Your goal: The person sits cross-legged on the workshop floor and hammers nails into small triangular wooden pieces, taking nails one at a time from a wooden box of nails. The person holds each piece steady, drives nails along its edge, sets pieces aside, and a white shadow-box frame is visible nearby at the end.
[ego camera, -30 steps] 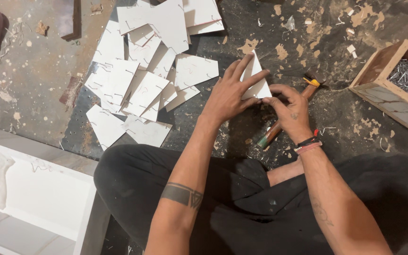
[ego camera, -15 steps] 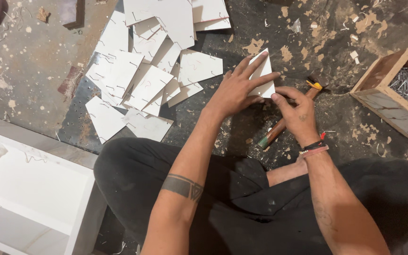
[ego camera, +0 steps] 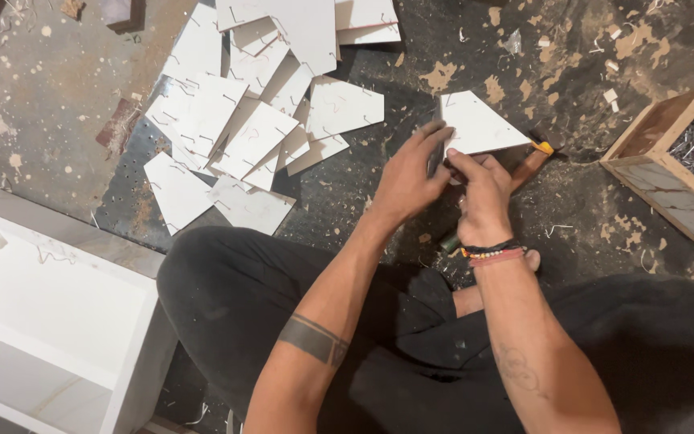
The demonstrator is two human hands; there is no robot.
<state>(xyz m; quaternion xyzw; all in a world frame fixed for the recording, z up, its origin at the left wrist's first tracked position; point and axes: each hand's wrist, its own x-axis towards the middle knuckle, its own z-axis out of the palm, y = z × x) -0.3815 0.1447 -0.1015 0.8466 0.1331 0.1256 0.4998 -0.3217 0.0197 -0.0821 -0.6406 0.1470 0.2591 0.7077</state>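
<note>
Centrally, a flat white four-sided board offcut with one pointed corner [ego camera: 479,124] lies on the dark, dust-strewn floor [ego camera: 379,185], just beyond both hands. Its lower left corner sits at the fingertips: the left hand [ego camera: 407,177] extends its fingers [ego camera: 431,135] close together, their tips touching the offcut's left edge, while the right hand [ego camera: 482,193] curls its fingers [ego camera: 463,161] inward, thumb and forefinger pressed together in a pinch at the offcut's lower edge; whether they grip the board itself or some small item against it cannot be told. The offcut's face is plain white and matt, with small thin marks near its upper left corner; its point is directed rightward, toward a tool with a yellow tip and a brown handle [ego camera: 533,159] that lies partly under the right hand. A beaded wristband with a red band [ego camera: 491,253] circles the right wrist, and a dark tattooed band [ego camera: 312,339] circles the left forearm. Left of the hands, a scattered heap of similar white board pieces [ego camera: 242,120] overlaps on the floor, well apart from the held offcut. At right stands an open wooden box holding grey metal nails [ego camera: 680,161]. A white cabinet frame [ego camera: 58,313] occupies the lower left. The person sits cross-legged in black trousers [ego camera: 234,297].
</note>
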